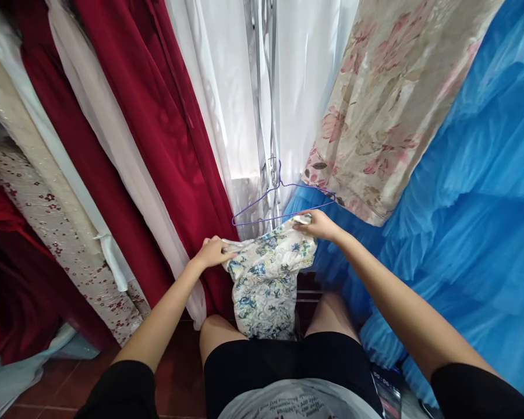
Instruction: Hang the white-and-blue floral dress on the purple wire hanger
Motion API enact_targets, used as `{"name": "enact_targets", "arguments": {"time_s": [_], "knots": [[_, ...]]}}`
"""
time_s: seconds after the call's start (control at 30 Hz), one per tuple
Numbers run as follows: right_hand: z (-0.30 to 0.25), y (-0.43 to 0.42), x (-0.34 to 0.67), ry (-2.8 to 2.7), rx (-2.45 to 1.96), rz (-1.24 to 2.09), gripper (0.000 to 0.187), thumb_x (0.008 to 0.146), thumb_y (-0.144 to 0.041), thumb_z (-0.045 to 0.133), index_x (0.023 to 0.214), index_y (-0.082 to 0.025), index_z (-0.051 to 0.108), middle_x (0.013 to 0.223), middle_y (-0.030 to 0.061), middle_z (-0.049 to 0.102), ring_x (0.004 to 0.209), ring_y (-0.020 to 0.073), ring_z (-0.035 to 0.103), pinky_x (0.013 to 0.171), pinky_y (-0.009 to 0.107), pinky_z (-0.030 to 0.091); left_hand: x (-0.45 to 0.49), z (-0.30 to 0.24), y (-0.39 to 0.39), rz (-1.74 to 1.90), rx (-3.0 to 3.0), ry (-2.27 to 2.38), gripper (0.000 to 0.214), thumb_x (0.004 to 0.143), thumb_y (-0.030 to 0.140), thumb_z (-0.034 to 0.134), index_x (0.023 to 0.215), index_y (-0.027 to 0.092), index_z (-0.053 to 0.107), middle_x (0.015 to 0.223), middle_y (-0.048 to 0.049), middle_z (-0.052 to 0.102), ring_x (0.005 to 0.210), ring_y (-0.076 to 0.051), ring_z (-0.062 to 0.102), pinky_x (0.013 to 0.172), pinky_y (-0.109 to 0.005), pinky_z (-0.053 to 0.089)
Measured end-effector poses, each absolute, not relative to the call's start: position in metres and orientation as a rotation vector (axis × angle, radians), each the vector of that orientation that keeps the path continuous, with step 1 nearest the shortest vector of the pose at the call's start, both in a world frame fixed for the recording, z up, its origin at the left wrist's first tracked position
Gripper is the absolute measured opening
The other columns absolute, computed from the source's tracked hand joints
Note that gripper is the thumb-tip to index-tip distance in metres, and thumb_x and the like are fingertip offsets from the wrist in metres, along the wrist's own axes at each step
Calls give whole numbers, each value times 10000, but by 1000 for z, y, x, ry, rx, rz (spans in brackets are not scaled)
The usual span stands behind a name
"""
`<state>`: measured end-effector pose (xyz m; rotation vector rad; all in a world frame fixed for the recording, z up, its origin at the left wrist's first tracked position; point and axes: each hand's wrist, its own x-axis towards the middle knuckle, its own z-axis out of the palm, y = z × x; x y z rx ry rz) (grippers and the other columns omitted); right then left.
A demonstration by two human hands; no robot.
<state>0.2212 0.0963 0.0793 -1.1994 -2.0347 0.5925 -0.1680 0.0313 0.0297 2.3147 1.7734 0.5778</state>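
Head view: floral garment in front of the person, over the gap between the thighs. Left hand pinched on one upper corner, right hand clamped on the other, thumbs on the near face; gripping both ends likely keeps the top edge spread and lets the rest hang. Purple hanger just above, no garment on it; what holds its hook, can't tell. Red dress and blue tulle hang either side, probably leaving working room between.
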Motion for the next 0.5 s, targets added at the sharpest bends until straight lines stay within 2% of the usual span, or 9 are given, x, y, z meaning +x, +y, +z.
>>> {"name": "enact_targets", "arguments": {"time_s": [0.07, 0.1, 0.2, 0.27, 0.37, 0.43, 0.5], "knots": [[73, 116, 211, -2086, -1310, 388, 362, 813, -333, 743, 1132, -162, 739, 1028, 84, 769, 914, 239, 691, 750, 261, 474, -177, 48, 47, 488, 2448, 1857, 411, 808, 604, 641, 700, 212, 702, 868, -82, 711, 1094, -338, 517, 991, -505, 303], [69, 123, 208, -2098, -1357, 324, 351, 845, -340, 712, 1148, -163, 730, 1073, 103, 763, 961, 251, 689, 774, 266, 470, -179, 57, 54, 514, 2473, 1891, 406, 835, 592, 621, 713, 214, 701, 927, -84, 721, 1163, -356, 482, 1008, -532, 277], [56, 131, 201, -2110, -1442, 274, 251, 912, -347, 622, 1008, -151, 747, 978, 145, 763, 906, 271, 692, 720, 274, 442, -170, 77, 72, 685, 2548, 1879, 319, 866, 503, 619, 745, 221, 703, 1101, -70, 718, 1307, -381, 395, 1037, -549, 254], [48, 127, 197, -2114, -1462, 249, 242, 938, -339, 573, 943, -163, 739, 909, 143, 757, 855, 263, 686, 679, 270, 411, -155, 88, 81, 822, 2592, 1767, 257, 861, 424, 626, 742, 205, 691, 1091, -81, 707, 1235, -343, 477, 1004, -478, 332], [40, 113, 193, -2132, -1431, 233, 237, 942, -340, 556, 911, -177, 726, 859, 114, 748, 811, 237, 674, 654, 259, 390, -123, 101, 89, 999, 2602, 1542, 179, 835, 333, 629, 733, 186, 640, 905, -60, 682, 918, -235, 602, 834, -342, 433], [39, 103, 197, -2158, -1383, 241, 244, 946, -345, 543, 926, -188, 728, 852, 89, 748, 803, 227, 674, 662, 256, 401, -103, 107, 89, 1122, 2569, 1496, 125, 818, 310, 654, 866, 195, 644, 892, -32, 676, 826, -204, 613, 768, -308, 441], [40, 94, 211, -2132, -1326, 223, 269, 951, -330, 520, 1091, -206, 714, 948, 80, 759, 867, 236, 687, 709, 265, 433, -88, 111, 85, 1251, 2521, 1547, 250, 822, 328, 680, 1045, 223, 634, 966, -28, 688, 861, -211, 634, 774, -305, 449]]}}
